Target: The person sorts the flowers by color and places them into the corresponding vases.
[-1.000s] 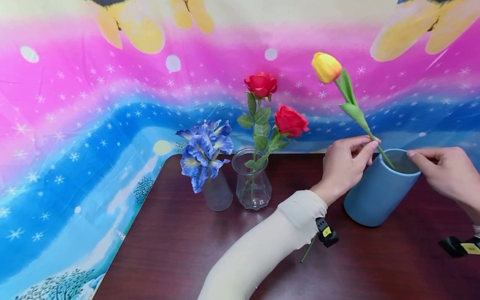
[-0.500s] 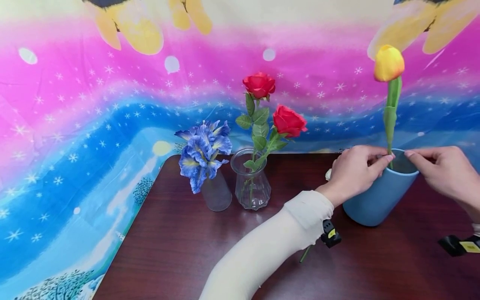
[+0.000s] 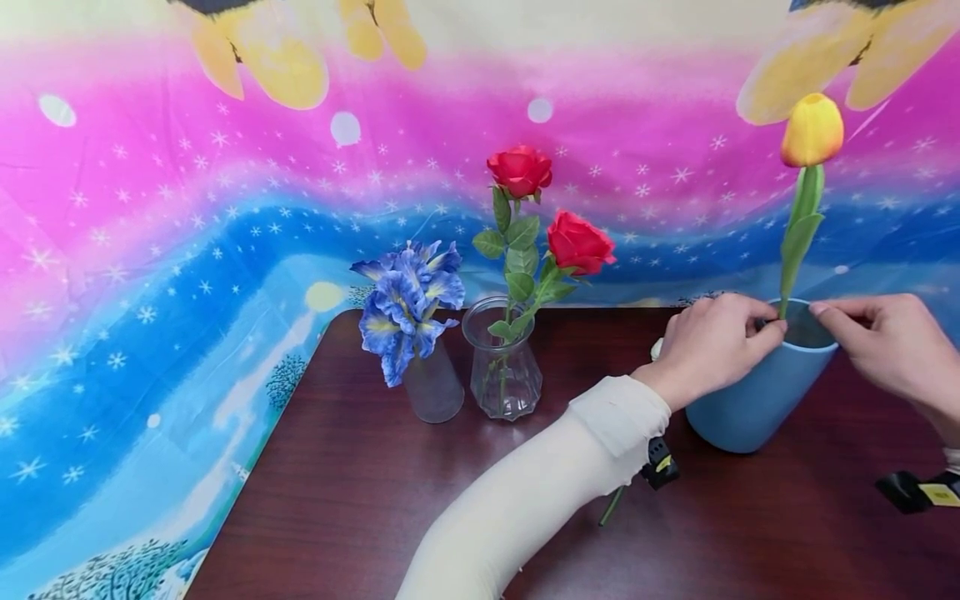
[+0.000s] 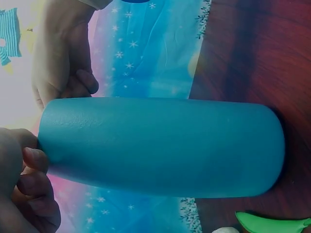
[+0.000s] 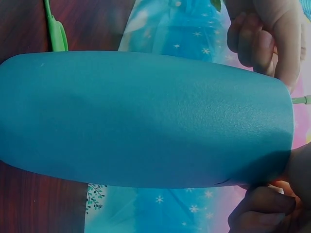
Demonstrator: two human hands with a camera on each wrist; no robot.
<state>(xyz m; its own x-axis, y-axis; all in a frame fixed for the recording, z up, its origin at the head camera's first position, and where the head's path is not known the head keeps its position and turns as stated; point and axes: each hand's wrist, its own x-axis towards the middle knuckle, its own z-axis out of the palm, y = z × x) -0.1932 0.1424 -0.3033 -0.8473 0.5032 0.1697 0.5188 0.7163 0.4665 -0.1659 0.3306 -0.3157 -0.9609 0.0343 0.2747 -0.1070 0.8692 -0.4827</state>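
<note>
In the head view my left hand (image 3: 705,346) pinches the stem of a yellow-orange tulip (image 3: 812,132) at the left rim of a blue vase (image 3: 750,400). The flower stands almost upright, and its stem's lower end is hidden inside the vase. Opposite, my right hand (image 3: 888,342) grips the right rim between thumb and fingers. The left wrist view has the vase wall (image 4: 160,145) across its middle, my left fingers (image 4: 36,187) close at the rim. A bit of green stem (image 5: 302,100) sticks out past the mouth in the right wrist view.
Left of the vase stand a glass vase (image 3: 510,387) with two red roses (image 3: 580,242) and a frosted vase (image 3: 435,392) holding blue irises (image 3: 408,300). Another flower's green stem (image 3: 611,507) lies on the dark table (image 3: 337,500), partly under the left forearm. A printed cloth (image 3: 225,167) hangs behind.
My left hand has moved right and slightly down to the vase's rim. The tulip has swung from leaning left to nearly upright, its bloom shifting right. The right hand stays on the rim.
</note>
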